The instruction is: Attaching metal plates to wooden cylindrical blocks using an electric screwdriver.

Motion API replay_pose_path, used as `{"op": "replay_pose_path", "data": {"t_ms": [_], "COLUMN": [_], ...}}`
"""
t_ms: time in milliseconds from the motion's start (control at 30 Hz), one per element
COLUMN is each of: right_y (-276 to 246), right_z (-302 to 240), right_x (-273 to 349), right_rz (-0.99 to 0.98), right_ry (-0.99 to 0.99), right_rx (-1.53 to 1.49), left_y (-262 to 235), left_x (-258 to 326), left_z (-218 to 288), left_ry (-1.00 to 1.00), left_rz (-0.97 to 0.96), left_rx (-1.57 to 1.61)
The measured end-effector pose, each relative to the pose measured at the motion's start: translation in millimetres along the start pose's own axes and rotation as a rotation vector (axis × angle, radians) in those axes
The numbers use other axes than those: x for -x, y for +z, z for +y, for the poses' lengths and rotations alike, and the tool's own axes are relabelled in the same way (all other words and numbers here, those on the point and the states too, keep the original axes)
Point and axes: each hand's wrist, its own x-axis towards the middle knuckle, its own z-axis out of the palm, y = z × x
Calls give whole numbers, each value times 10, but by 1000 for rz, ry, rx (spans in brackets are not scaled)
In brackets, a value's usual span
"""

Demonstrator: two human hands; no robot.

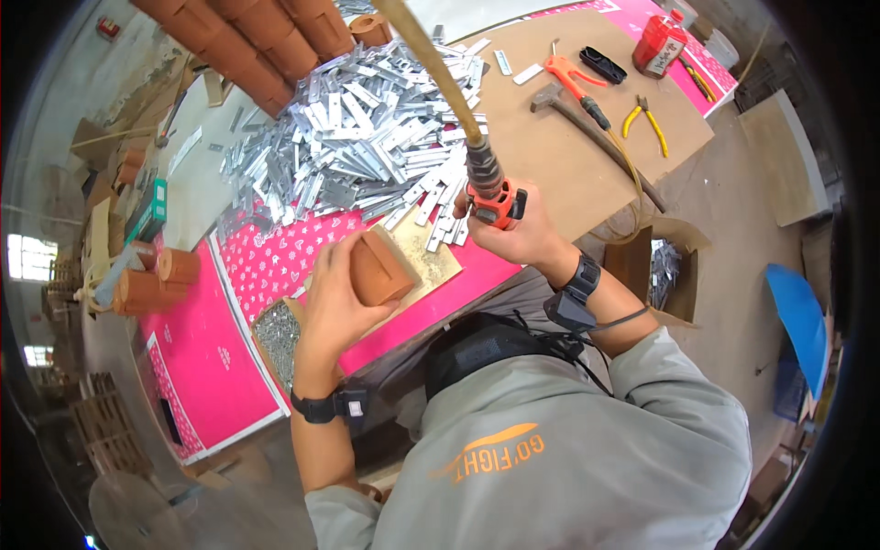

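My left hand (pixel 332 291) is wrapped round a terracotta-coloured block (pixel 383 266) with a rounded side and a groove in its face. It is held tilted over a small yellowish board (pixel 429 260) at the table's near edge. To the right, my right hand (pixel 524 236) grips a red and black air screwdriver (pixel 493 200), from which a yellowish hose (pixel 429 69) runs up and away. The tool's tip is hidden below the hand. Just beyond both hands lies a big heap of flat silver metal strips (pixel 353 137).
Terracotta-coloured blocks (pixel 247 46) are stacked at the far left, with more blocks (pixel 142 289) on the left. Small metal fasteners fill a box (pixel 275 344) by my left wrist. A hammer (pixel 605 147), yellow-handled pliers (pixel 646 124), an orange-red air tool (pixel 576 81) and a red bottle (pixel 658 44) lie right.
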Motion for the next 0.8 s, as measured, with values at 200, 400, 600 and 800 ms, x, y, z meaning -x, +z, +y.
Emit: {"op": "replay_pose_path", "data": {"t_ms": [200, 400, 600, 800], "right_y": [-26, -53, -3, 25], "right_z": [118, 152, 161, 63], "right_x": [9, 12, -10, 5], "right_rz": [-39, -57, -38, 87], "right_ry": [1, 29, -38, -9], "right_rx": [10, 14, -37, -115], "left_y": [130, 155, 628, 917], "left_x": [82, 28, -451, -639], "left_z": [-130, 154, 567, 562], "left_ry": [41, 149, 193, 87], "left_rz": [104, 267, 170, 70], "left_rx": [57, -38, -210, -194]}}
